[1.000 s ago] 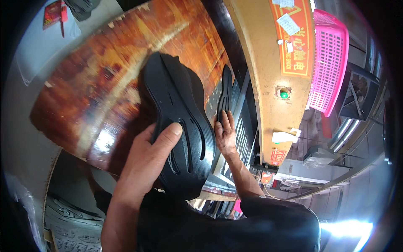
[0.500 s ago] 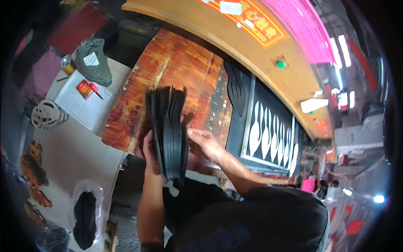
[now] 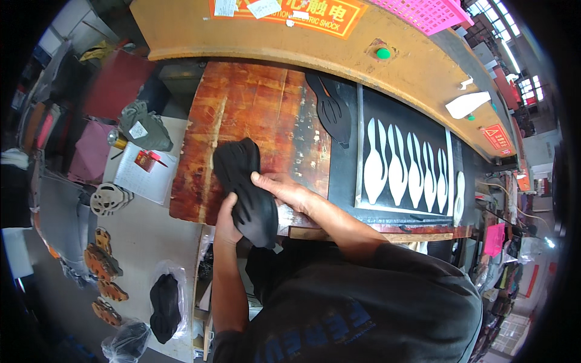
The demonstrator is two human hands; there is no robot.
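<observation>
A stack of black slotted cut-outs [image 3: 257, 212], shaped like shoe uppers, is held over the near edge of a worn reddish-brown board [image 3: 242, 103]. Its broad face is turned up, so its layers are mostly hidden. My left hand [image 3: 226, 222] grips the lower left side, the thumb lying along the edge. On the opposite side my right hand [image 3: 287, 192] pinches the stack near its narrow middle, with the thumb on top. One similar black cut-out [image 3: 331, 112] lies apart at the right of the board.
To the right, a pale frame [image 3: 359, 145] surrounds a black sheet with several white shapes. An orange-yellow machine beam [image 3: 242, 37] with a green button [image 3: 383, 53] spans the back. On the left table are a notebook [image 3: 140, 181], a can [image 3: 116, 140] and bagged black pieces [image 3: 164, 305].
The stack has turned from edge-on, with fanned layers showing, to broad face up, and looks more closely pressed together. Both hands still hold it. The view has shifted.
</observation>
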